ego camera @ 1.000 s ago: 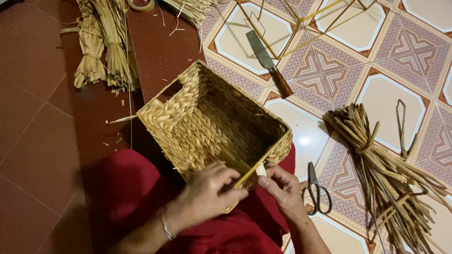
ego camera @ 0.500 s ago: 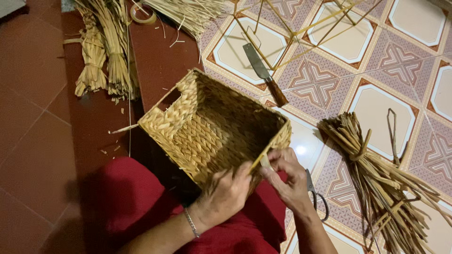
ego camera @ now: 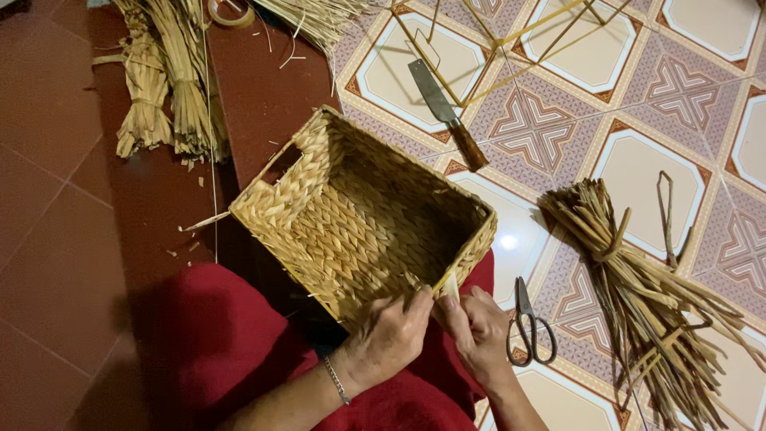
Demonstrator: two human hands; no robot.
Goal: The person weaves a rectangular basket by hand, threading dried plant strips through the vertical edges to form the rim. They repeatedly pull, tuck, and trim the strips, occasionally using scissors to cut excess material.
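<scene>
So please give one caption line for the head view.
Both hands, left and right, pinch a straw strand at the rim of a woven basket; scissors lie nearby.

Scissors point(ego camera: 530, 328); knife point(ego camera: 447, 113); straw bundles point(ego camera: 646, 295)

Sharp, warm light; tile glare

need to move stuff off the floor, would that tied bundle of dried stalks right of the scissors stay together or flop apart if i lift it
The bundle is probably light, being dry, thin stalks. One band ties it near the top, so that end should hold, while the loose lower ends, already splayed over the tiles, would likely sag and fan out. Some stalks may slip free; lifted by the tie beside the scissors, it may droop.
</scene>
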